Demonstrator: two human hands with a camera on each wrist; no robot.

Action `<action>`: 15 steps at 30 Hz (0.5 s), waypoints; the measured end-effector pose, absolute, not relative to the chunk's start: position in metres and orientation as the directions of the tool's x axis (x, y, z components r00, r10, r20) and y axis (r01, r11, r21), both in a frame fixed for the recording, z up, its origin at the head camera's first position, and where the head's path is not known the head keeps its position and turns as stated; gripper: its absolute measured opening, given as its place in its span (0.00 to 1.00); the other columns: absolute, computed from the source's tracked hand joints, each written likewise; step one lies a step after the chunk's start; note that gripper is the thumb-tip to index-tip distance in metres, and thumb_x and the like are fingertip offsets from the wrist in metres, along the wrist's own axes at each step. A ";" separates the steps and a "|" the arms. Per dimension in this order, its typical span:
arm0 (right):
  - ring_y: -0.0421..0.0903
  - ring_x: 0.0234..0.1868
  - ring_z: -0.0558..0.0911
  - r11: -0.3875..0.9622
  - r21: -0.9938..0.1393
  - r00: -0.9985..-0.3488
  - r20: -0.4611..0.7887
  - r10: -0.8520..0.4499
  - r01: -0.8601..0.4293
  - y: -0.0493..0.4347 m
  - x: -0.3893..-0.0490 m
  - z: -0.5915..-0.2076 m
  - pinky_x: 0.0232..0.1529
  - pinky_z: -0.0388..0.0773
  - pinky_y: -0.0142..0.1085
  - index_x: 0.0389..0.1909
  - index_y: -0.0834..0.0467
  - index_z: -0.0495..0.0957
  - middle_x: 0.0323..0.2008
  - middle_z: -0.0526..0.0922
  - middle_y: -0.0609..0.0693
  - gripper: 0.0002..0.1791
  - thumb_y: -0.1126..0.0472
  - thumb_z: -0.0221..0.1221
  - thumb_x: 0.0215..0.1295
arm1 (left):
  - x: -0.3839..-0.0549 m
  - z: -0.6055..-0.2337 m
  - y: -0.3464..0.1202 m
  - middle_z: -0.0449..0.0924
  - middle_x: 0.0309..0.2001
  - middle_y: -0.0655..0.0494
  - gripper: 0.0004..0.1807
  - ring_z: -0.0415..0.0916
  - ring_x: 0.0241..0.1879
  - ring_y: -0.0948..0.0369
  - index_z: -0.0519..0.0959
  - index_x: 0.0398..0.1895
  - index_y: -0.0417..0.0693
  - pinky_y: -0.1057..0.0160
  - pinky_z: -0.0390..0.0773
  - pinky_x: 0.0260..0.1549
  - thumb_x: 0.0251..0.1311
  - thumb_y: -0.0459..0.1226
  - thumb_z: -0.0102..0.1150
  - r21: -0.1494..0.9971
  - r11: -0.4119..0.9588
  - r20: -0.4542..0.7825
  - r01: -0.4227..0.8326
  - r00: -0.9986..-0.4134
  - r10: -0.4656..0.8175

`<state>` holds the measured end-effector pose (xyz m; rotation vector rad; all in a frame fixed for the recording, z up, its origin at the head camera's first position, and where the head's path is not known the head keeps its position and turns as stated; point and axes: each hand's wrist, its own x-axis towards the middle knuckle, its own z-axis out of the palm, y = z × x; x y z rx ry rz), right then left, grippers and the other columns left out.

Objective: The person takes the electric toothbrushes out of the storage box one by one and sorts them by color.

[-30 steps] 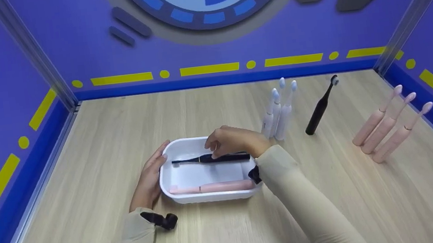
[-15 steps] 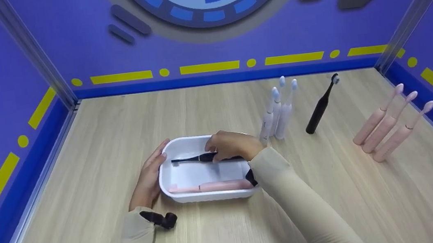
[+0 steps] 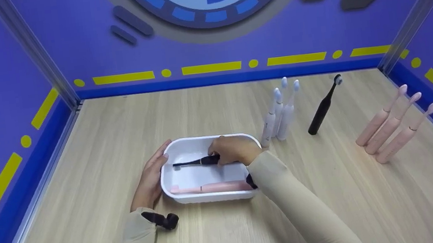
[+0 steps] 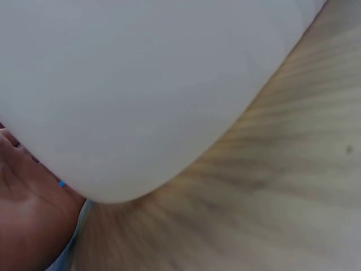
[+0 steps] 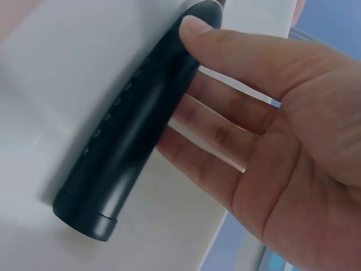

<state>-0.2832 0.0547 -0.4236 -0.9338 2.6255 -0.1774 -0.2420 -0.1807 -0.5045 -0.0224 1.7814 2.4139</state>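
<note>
A white tray [image 3: 209, 197] stands on the table, holding a black electric toothbrush [image 3: 211, 160] and a pink electric toothbrush [image 3: 224, 186], both lying lengthwise. My right hand [image 3: 234, 149] reaches into it and pinches the black toothbrush by its handle. In the right wrist view the thumb of my right hand [image 5: 282, 107] lies on the near side of that handle [image 5: 130, 124], the other fingers behind it. My left hand [image 3: 150, 179] rests against the tray's left end, fingers extended along the outside and thumb at the rim. The left wrist view is mostly filled by the tray's outer wall [image 4: 130, 101].
Right of the tray, several white electric toothbrushes [image 3: 282, 115] stand upright in a cluster. A black electric toothbrush [image 3: 322, 110] stands farther right. Beyond it are 3 pink electric toothbrushes [image 3: 387, 129]. Blue-purple panels [image 3: 208, 52] enclose the wooden table [image 3: 126, 124].
My right hand has lowered from above the black toothbrush in the tray and taken hold of its handle. My left hand has stayed at the tray's left end.
</note>
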 end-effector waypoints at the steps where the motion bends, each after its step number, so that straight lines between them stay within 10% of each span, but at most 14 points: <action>1: 0.42 0.37 0.78 0.774 -0.222 -0.724 -0.274 -0.633 -0.592 0.055 -0.283 -0.424 0.43 0.79 0.39 0.47 0.53 0.84 0.44 0.85 0.48 0.19 0.66 0.67 0.52 | -0.242 -0.505 -0.181 0.52 0.75 0.51 0.27 0.48 0.75 0.55 0.57 0.74 0.45 0.57 0.48 0.74 0.72 0.34 0.36 0.949 -0.289 -0.098 -0.124 -0.990 0.103; 15: 0.39 0.30 0.72 0.742 -0.170 -0.716 -0.194 -0.670 -0.648 0.053 -0.281 -0.433 0.34 0.74 0.33 0.37 0.54 0.85 0.33 0.85 0.45 0.14 0.65 0.71 0.46 | -0.240 -0.505 -0.181 0.52 0.75 0.50 0.27 0.50 0.74 0.54 0.56 0.74 0.45 0.56 0.50 0.74 0.72 0.33 0.35 0.949 -0.292 -0.091 -0.118 -0.990 0.105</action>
